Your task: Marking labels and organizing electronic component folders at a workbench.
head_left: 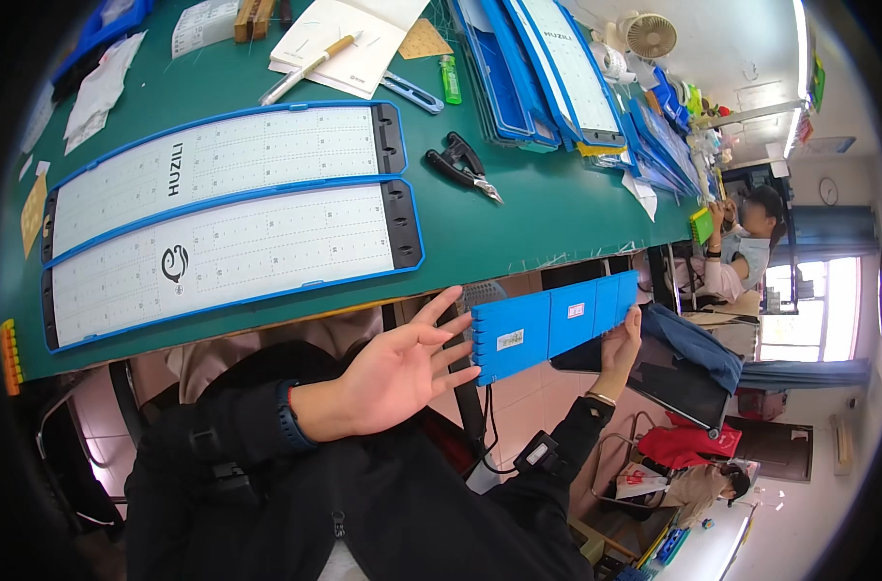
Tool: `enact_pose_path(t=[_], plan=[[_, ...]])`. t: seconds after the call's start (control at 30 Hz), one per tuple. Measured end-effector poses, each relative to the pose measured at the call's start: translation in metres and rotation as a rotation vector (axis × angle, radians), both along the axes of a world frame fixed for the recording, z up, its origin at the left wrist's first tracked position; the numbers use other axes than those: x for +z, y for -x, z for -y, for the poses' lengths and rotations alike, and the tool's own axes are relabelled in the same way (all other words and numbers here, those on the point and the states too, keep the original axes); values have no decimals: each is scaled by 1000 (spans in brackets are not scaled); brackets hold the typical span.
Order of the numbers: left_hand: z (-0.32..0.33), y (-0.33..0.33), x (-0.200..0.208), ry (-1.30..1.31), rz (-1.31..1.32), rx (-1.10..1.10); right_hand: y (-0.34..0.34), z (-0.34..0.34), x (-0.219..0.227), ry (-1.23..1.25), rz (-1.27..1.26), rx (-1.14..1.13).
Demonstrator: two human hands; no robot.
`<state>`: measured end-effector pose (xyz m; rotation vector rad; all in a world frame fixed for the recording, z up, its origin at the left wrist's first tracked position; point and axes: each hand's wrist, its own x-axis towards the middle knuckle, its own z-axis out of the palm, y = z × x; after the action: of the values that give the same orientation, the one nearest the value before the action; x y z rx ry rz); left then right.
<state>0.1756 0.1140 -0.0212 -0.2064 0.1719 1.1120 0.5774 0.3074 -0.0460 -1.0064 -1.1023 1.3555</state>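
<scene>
A long flat blue block (547, 324) with a notched left end, seams across it and two small labels hangs in front of the table's near edge. My right hand (620, 344) grips its far right end, with the thumb up along the edge. My left hand (393, 378) is open, palm turned up and fingers spread. Its fingertips reach the notched end; whether they touch it I cannot tell. On the table lies a long blue case (412, 218), its two halves side by side, with white ruled panels and black end pieces.
On the green table (518, 213) lie black-handled cutters (460, 169), a light-blue utility knife (412, 92), a green lighter (450, 79) and an open notebook (344, 34). Stacked blue cases (518, 77) stand behind. An orange-yellow notched block (10, 356) sits left. Two people are farther right.
</scene>
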Motion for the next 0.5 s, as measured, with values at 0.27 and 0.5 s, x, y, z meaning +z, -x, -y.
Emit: enact_pose_path(t=[0.27,0.5], plan=[[-14,-8,9,-69,-93,-8,-1,-1,0,-38,24,-70],[-17,-10,9,-115,-171,-36,24,-19,3,24,58,-107]])
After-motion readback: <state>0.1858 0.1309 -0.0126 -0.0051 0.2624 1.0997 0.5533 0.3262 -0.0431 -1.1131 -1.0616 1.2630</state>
